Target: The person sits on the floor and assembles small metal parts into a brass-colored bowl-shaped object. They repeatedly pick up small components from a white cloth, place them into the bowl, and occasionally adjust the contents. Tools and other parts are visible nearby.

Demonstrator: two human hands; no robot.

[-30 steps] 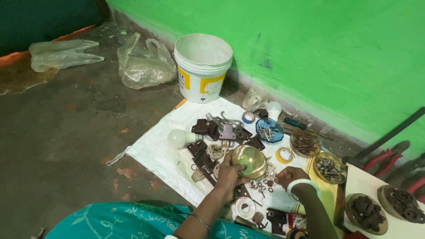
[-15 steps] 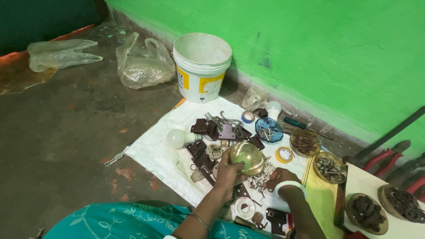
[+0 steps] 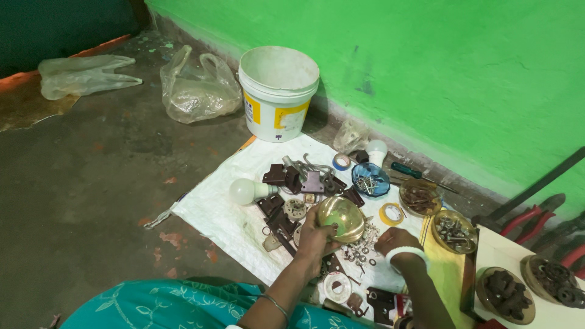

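Head view. The left hand (image 3: 314, 237) holds a shiny brass-coloured bowl (image 3: 341, 218) tilted on edge, its grip closed on the lower rim so that the domed outside faces the camera. A second ago the bowl lay flatter in the same grip with its greenish inside showing; it has since been tipped up and turned toward the right hand (image 3: 396, 240). That hand has come in from a little farther out and now rests palm down on the scattered washers and screws (image 3: 359, 248) just right of the grip, fingers curled; whether it pinches any small part cannot be told. A judgement: the work in hand looks like sorting small hardware around the bowl, with the tilt opening its mouth toward the loose pieces.

Beyond the grip, on the white sheet (image 3: 213, 213) spread on the floor, lie brown metal brackets (image 3: 286, 178), a light bulb (image 3: 247, 191), a blue dish of nails (image 3: 370, 180) and a roll of yellow tape (image 3: 391, 214). Farther off stands a white bucket (image 3: 278, 91) against the green wall (image 3: 426, 73).
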